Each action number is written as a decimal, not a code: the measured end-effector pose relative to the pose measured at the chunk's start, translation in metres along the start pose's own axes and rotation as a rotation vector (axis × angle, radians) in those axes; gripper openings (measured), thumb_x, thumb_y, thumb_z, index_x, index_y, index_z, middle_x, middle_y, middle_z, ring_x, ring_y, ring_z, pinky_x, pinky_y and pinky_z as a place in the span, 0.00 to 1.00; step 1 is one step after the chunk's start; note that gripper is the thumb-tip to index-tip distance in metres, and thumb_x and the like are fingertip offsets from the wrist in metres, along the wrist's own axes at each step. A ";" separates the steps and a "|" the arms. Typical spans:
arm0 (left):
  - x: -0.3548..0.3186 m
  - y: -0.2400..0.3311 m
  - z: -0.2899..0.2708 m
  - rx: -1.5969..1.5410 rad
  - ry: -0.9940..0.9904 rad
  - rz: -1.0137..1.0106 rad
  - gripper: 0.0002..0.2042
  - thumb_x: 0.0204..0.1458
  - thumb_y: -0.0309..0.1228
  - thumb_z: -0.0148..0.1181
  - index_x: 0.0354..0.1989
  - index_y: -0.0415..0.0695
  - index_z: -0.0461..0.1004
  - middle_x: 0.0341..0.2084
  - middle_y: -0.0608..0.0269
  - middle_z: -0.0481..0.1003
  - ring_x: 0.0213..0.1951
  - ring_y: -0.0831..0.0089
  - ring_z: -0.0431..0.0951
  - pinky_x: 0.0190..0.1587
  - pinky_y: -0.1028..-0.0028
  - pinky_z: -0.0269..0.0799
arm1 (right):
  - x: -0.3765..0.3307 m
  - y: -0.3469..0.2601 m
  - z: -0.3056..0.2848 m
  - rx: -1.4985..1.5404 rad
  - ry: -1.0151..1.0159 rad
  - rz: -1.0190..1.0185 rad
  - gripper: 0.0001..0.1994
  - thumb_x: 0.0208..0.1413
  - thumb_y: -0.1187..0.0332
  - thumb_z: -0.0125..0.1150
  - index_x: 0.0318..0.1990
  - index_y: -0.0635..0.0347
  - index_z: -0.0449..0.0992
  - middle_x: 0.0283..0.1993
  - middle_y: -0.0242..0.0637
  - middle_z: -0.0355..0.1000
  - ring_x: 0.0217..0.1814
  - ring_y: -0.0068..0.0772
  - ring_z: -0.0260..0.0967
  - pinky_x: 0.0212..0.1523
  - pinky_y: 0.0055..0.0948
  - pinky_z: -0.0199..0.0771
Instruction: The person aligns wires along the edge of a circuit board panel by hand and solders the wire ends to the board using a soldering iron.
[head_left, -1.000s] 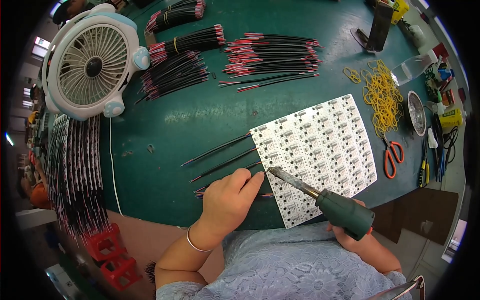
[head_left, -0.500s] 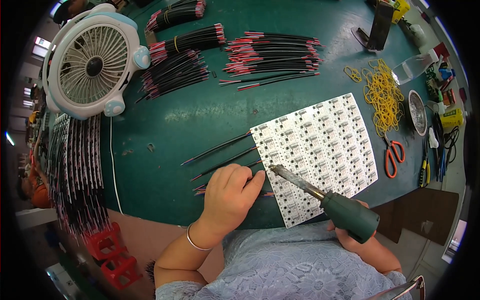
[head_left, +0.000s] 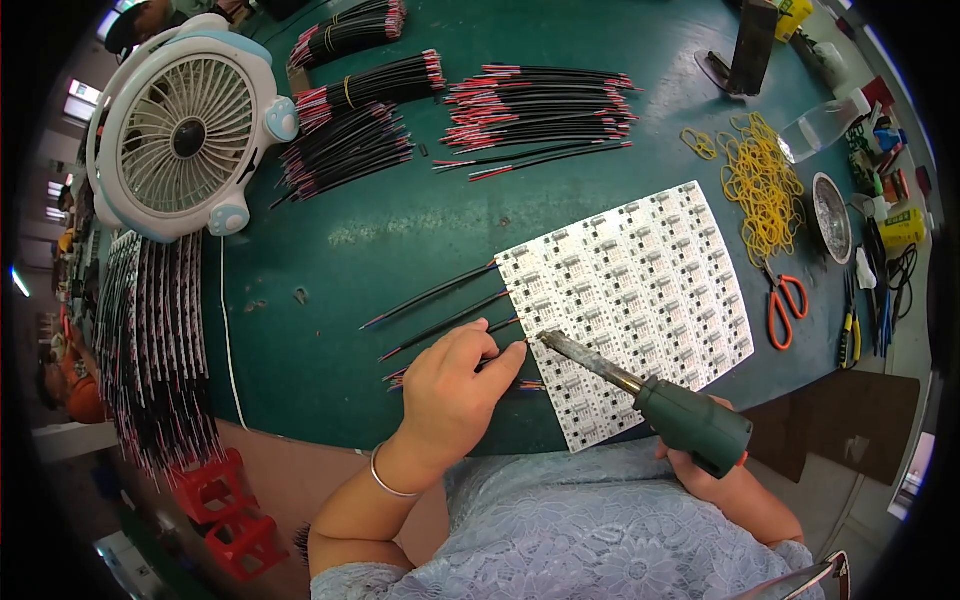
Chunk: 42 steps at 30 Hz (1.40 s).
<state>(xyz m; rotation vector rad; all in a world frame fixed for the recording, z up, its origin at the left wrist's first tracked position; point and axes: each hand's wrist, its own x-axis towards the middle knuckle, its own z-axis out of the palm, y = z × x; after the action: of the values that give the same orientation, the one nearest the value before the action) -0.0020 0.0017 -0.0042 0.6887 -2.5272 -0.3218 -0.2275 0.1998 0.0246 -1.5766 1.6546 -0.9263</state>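
Where the green table [head_left: 310, 370] meets the person's body [head_left: 590, 520], the white circuit-board panel [head_left: 630, 310] lies flat, near corner by the front edge; a nudge from the torso could skew it. Soldering iron [head_left: 684, 420]: angled across the panel, right hand [head_left: 697, 480] wrapped round its handle. Left hand [head_left: 455, 390] is at the panel's left edge, thumb and index close to each other; whether they pinch a lead, can't tell. Black leads [head_left: 428, 295] run off that edge. Iron's tip [head_left: 548, 340] sits just beside the left thumb, contact with the board unclear. Likely risks: burnt thumb if the right hand slips; crooked joint if a lead shifts before solder sets; bridged or scorched parts if the tip drifts or dwells.
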 end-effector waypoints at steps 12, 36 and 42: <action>0.003 0.003 0.001 0.014 -0.005 -0.008 0.10 0.38 0.24 0.63 0.32 0.48 0.81 0.23 0.65 0.69 0.35 0.62 0.79 0.30 0.70 0.75 | -0.012 0.004 0.009 0.088 0.085 0.210 0.18 0.37 0.75 0.66 0.41 0.58 0.77 0.42 0.42 0.74 0.44 0.42 0.72 0.44 0.33 0.72; -0.002 0.010 -0.008 -0.180 -0.144 -0.328 0.15 0.38 0.21 0.66 0.35 0.43 0.69 0.26 0.57 0.69 0.26 0.62 0.73 0.25 0.67 0.67 | -0.011 0.027 0.008 0.404 0.131 0.185 0.15 0.53 0.74 0.56 0.49 0.66 0.69 0.40 0.39 0.70 0.29 0.28 0.74 0.30 0.28 0.74; -0.010 0.004 0.010 -0.099 0.029 -0.089 0.16 0.35 0.20 0.64 0.35 0.44 0.70 0.24 0.61 0.69 0.23 0.63 0.72 0.22 0.68 0.65 | -0.006 0.025 0.004 0.354 0.073 0.135 0.24 0.57 0.55 0.56 0.53 0.65 0.68 0.46 0.43 0.73 0.25 0.30 0.72 0.29 0.28 0.72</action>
<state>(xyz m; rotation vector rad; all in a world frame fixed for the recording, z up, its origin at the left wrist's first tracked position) -0.0011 0.0110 -0.0153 0.7623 -2.4402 -0.4614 -0.2368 0.2065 0.0013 -1.1920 1.5240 -1.1434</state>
